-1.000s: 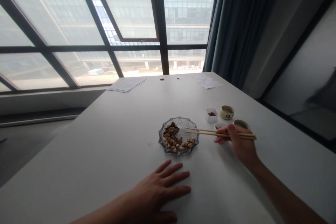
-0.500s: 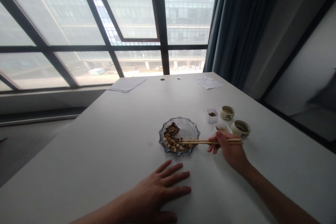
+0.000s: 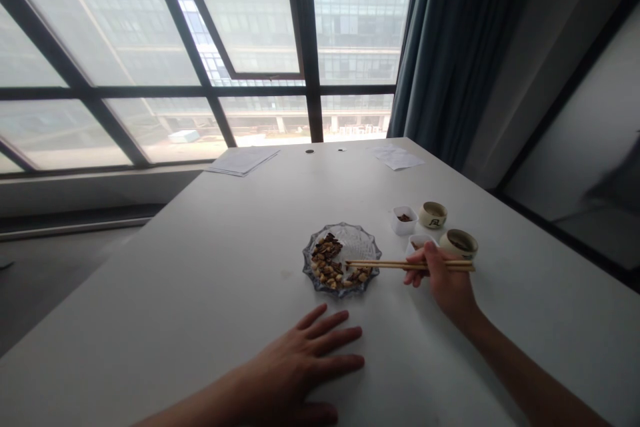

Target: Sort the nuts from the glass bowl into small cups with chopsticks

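A scalloped glass plate (image 3: 367,242) lies on the white table (image 3: 210,267), holding a mix of dark and tan nuts and seeds (image 3: 330,265) along its near-left side. My right hand (image 3: 447,283) grips a pair of wooden chopsticks (image 3: 400,264) that reach left, their tips over the food on the plate. My left hand (image 3: 305,360) lies flat on the table in front of the plate, fingers spread, holding nothing.
Right of the plate stand two small white square dishes (image 3: 404,219), one with dark bits, and two round ceramic cups (image 3: 433,214). Papers (image 3: 243,160) lie at the far table edge by the window. A dark curtain (image 3: 450,47) hangs at the right.
My right hand dipped the chopsticks down and left into the food, then lifted slightly back right. The left hand stayed still.
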Motion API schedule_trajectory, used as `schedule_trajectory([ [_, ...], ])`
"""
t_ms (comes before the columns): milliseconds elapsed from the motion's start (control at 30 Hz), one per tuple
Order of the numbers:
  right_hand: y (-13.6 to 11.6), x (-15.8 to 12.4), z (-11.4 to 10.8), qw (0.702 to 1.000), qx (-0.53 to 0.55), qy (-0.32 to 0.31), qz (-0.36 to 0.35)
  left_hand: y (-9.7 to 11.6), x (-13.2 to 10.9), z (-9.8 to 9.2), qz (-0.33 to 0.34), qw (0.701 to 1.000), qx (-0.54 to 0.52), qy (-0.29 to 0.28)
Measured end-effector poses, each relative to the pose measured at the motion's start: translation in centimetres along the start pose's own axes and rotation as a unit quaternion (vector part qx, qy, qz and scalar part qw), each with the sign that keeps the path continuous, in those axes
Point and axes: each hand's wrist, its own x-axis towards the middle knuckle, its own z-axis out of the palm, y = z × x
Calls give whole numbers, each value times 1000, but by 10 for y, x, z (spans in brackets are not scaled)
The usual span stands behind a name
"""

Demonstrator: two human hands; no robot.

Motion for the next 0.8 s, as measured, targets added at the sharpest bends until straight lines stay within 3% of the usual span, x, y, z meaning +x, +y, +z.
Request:
schedule_trajectory([
  [200, -8, 20, -28, 990, -32, 134, -32, 1, 0, -1, -12, 1000, 5, -24],
  [400, -6, 49, -66, 959, -7, 279, -43, 0, -1, -1, 0, 1000, -3, -2],
  [800, -10, 43, -55, 970, -8, 238, -46, 0, -1, 0, -6, 1000, -3, -14],
])
